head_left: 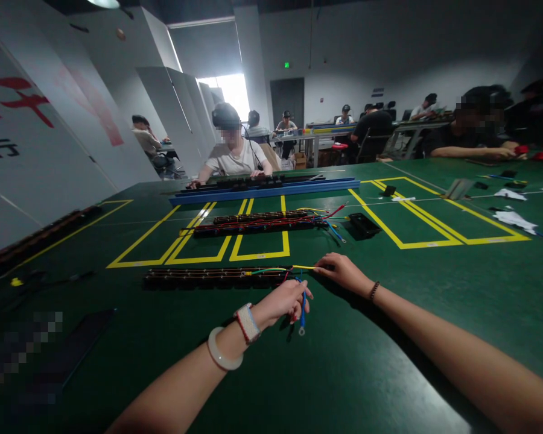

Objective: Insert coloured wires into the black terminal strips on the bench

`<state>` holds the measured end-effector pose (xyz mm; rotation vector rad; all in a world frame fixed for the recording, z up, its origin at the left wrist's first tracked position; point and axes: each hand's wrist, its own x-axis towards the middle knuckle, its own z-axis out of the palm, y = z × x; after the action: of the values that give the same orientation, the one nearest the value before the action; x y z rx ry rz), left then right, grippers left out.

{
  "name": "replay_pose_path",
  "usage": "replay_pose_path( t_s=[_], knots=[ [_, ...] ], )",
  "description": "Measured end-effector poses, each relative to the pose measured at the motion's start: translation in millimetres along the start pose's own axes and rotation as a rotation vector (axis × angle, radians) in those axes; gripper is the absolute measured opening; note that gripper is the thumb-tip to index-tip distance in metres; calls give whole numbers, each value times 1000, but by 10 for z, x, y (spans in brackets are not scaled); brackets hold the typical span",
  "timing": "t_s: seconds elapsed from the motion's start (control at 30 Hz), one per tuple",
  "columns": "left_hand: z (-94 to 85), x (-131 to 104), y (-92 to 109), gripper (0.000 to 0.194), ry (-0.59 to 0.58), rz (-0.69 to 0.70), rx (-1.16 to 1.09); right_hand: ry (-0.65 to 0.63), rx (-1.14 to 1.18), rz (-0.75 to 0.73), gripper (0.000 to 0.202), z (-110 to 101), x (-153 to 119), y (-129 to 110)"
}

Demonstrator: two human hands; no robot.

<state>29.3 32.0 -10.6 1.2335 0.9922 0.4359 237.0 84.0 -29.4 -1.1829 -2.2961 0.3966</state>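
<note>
A long black strip assembly (199, 278) lies crosswise on the green table, with wires coming from its right end. My left hand (288, 301) is at that end, its fingers closed around a blue wire (303, 310) whose ring terminal hangs down. To the right, my right hand (344, 271) pinches the end of a yellow wire (304, 267) that stretches out from the strip. A green wire (266, 271) with a ring terminal rests along the top of the strip.
Farther back lies a second wired strip (257, 226), beside a small black box (363, 225). Behind it are blue rails (266, 191) and a seated person (238, 150). Yellow tape (429, 245) marks the green table (371, 374). Paper scraps (513, 218) lie at the right.
</note>
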Motion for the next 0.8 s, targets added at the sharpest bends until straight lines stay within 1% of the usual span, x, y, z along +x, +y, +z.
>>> replay_pose_path(
  t_s=[0.07,0.17,0.23,0.3,0.37,0.47,0.53,0.57,0.63,0.7,0.73,0.8],
  knots=[
    [-52,-13,31,38,-8,5,146,17,-37,16,24,-2,28,-1],
    [-112,-48,66,40,0,18,367,90,-205,36,23,2,67,-5],
    [-128,-86,84,40,29,53,512,132,-302,36,23,13,89,-13],
    [-121,-128,103,39,72,108,620,146,-337,29,25,26,107,-17],
    [-96,-167,128,38,117,139,678,135,-325,21,27,40,115,-14],
    [-47,-214,167,36,142,121,695,119,-282,8,28,59,109,3],
    [-19,-241,185,33,179,150,718,118,-261,-6,28,70,101,15],
    [-6,-255,191,30,220,182,750,116,-249,-17,27,77,98,20],
    [14,-282,202,24,341,233,858,112,-224,-43,24,88,95,30],
    [22,-301,212,20,471,233,966,112,-201,-62,22,97,97,37],
    [18,-306,217,20,533,227,995,114,-193,-67,21,99,98,39],
    [-7,-304,223,26,634,215,1006,114,-183,-72,21,101,99,41]
  ],
)
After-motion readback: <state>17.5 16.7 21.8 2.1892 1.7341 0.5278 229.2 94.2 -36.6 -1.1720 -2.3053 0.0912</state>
